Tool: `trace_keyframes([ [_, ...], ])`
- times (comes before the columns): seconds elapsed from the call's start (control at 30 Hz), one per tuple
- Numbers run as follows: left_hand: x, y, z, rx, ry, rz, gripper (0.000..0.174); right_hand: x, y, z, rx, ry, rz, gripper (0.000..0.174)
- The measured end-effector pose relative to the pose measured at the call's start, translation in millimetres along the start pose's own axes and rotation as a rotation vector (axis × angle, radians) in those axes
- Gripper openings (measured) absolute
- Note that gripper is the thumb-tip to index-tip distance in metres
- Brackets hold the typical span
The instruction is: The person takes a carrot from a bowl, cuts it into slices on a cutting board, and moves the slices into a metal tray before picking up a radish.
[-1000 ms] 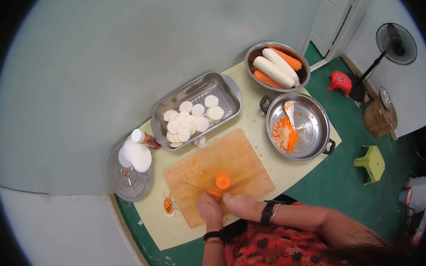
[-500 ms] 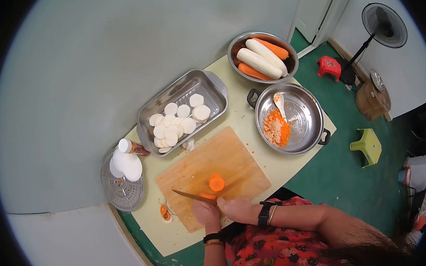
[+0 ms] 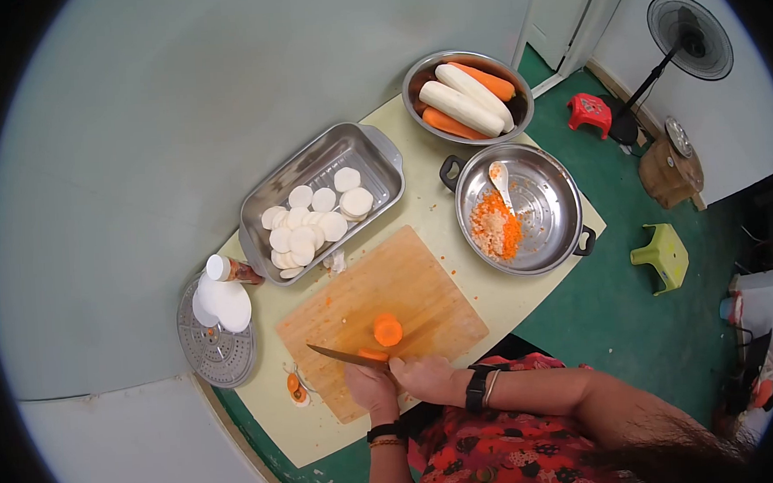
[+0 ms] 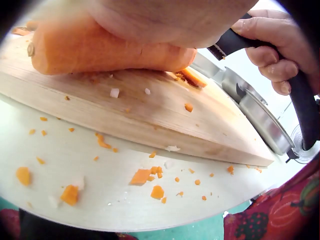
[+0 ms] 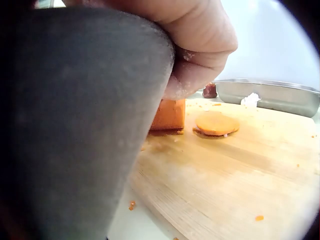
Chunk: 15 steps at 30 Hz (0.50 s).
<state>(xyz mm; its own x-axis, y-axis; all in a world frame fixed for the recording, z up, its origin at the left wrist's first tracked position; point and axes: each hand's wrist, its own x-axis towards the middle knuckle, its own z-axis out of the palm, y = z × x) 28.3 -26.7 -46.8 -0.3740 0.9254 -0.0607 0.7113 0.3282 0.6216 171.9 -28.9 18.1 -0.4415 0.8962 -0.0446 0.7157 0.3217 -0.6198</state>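
Note:
My left hand (image 3: 372,391) holds a thick carrot (image 4: 110,55) down on the wooden cutting board (image 3: 427,270), its palm over the top. In my right hand (image 3: 424,379) is a kitchen knife (image 3: 333,355), fingers curled round its black handle (image 4: 303,102). The blade points left across the board, its flat side showing, right at the carrot in the head view. Round carrot slices (image 5: 216,123) lie flat just beyond the carrot's cut end. A large dark shape hides the left part of the right wrist view.
A metal tray (image 3: 379,141) of white radish slices stands behind the board. At right are a two-handled pan (image 3: 559,197) with diced bits and a spoon, and a bowl (image 3: 414,109) of carrots and radishes. A perforated steamer plate (image 3: 227,359) and a white-capped bottle (image 3: 220,268) stand left.
The knife blade has turned from nearly edge-on to showing its flat side. Both hands stay at the carrot. The head view has shifted, so the table appears farther left and higher.

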Motion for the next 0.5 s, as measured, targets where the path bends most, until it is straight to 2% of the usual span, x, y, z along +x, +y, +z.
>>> trace_keyframes([
  [0.5, 0.0, 7.2, -5.7, 0.014, -0.041, -0.014, 0.049, -2.0, -0.2, 4.9, -0.007, 0.004, 0.031, 0.021],
])
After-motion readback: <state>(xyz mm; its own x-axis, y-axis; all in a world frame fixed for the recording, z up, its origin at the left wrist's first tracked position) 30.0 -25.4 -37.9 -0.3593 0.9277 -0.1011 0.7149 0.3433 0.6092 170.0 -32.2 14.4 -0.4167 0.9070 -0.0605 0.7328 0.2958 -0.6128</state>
